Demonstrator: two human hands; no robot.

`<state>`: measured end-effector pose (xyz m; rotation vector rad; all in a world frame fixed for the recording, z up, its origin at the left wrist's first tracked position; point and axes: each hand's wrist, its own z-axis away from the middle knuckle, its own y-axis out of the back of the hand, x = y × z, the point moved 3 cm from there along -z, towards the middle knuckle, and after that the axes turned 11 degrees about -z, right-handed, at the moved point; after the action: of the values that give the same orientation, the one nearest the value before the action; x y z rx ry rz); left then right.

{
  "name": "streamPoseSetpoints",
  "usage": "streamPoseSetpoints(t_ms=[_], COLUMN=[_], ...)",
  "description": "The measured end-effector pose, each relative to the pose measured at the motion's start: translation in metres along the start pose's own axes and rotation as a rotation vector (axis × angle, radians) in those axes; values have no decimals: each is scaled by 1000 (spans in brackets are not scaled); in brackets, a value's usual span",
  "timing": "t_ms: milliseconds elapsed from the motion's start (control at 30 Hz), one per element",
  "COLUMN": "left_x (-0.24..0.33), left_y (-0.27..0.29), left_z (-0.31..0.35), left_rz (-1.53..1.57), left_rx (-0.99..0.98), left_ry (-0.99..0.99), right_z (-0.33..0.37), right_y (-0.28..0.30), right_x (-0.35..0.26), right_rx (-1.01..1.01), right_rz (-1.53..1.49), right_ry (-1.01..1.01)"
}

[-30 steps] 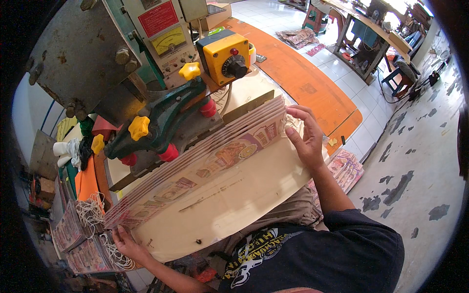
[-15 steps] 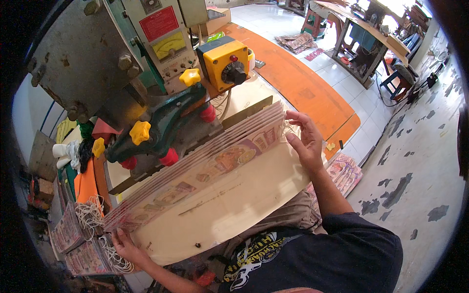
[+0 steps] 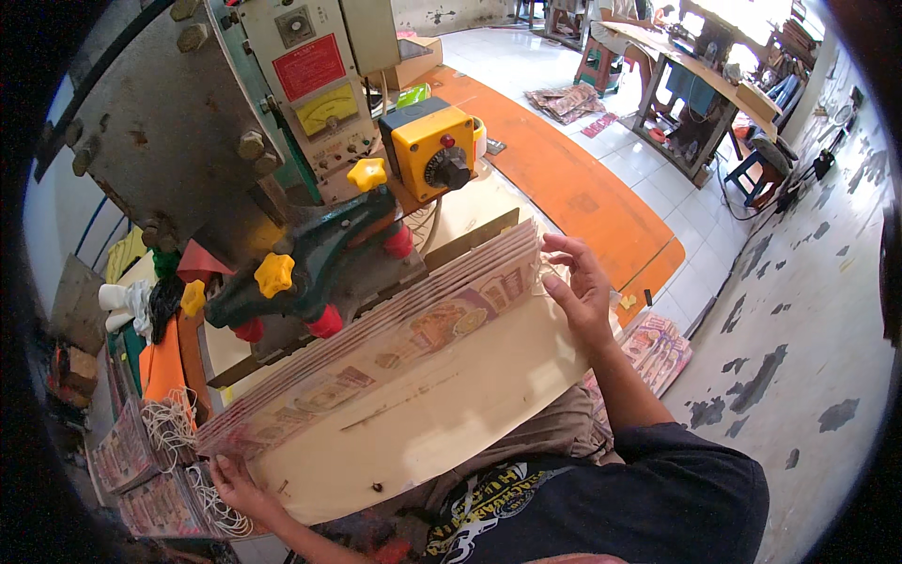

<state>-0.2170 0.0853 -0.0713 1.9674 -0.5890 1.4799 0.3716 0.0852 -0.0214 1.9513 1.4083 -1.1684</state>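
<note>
A long, pleated strip of printed plastic sheeting (image 3: 413, 340) with food pictures lies diagonally on a cream work board (image 3: 404, 432). Its layered edges run alongside the press. At the near left corner, my left hand (image 3: 240, 487) pinches the strip's end between thumb and fingers. My right hand (image 3: 581, 293) curls around the opposite end, thumb on the near side and fingers behind, by some pale cord. Just beyond the strip stands a machine press with a dark green clamp arm (image 3: 319, 254), yellow star knobs (image 3: 274, 274) and red feet (image 3: 326, 321).
A yellow control box (image 3: 432, 146) with a black dial sits above the press. An orange tabletop (image 3: 583, 188) extends to the right. Printed bundles with white cords (image 3: 171, 418) lie at lower left, and more printed pieces (image 3: 655, 348) lie beside my right arm. A peeling wall (image 3: 780, 329) stands at right.
The view has shifted slightly. Both hands stay at the two ends of the pleated strip, which keeps nearly the same place against the press.
</note>
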Motion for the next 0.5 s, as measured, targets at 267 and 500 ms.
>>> streamPoseSetpoints(t_ms=[267, 500], left_x=[-11, -9], left_y=[4, 3], left_z=[-9, -8], left_rz=[48, 22], left_rx=[-40, -35], left_ry=[38, 30], right_z=[-1, -1], right_y=[2, 0], right_x=[5, 2], right_rx=[-16, -63], right_rz=[56, 87], right_ry=[-27, -37])
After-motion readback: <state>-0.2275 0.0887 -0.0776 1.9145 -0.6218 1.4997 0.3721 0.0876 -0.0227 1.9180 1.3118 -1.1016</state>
